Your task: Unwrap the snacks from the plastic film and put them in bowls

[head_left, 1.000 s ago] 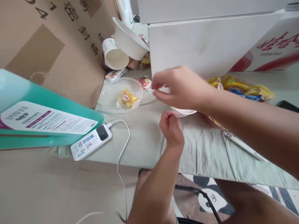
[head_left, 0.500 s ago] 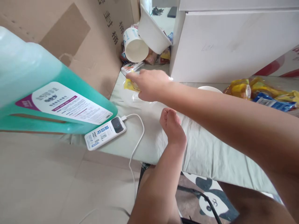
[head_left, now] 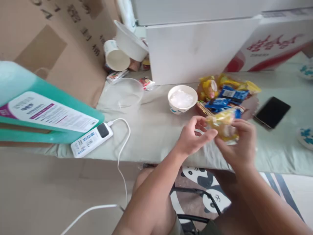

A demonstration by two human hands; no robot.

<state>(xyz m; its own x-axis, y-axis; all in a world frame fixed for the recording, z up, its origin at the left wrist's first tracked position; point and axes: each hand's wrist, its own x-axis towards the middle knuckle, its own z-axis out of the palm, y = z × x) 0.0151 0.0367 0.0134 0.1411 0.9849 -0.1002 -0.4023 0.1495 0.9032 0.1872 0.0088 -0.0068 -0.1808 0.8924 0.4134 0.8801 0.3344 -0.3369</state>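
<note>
My right grip [head_left: 241, 145] has a yellow-wrapped packet [head_left: 222, 126] between thumb and fingers, nearly closed on it. My left grip [head_left: 192, 137] is half curled at the packet's left end, thumb and fingers a little apart; I cannot tell whether they pinch the wrapper. The packet sits between my two grips, above the counter [head_left: 151, 130]. Just beyond it is a tray [head_left: 251, 106] heaped with yellow and blue packets [head_left: 232, 94]. Beyond my left grip and slightly left stands a paper bowl [head_left: 179, 111] with something whitish inside. Farther left of that grip lies a clear plastic lid [head_left: 123, 96]; to the right of my right grip, a black phone [head_left: 273, 112].
</note>
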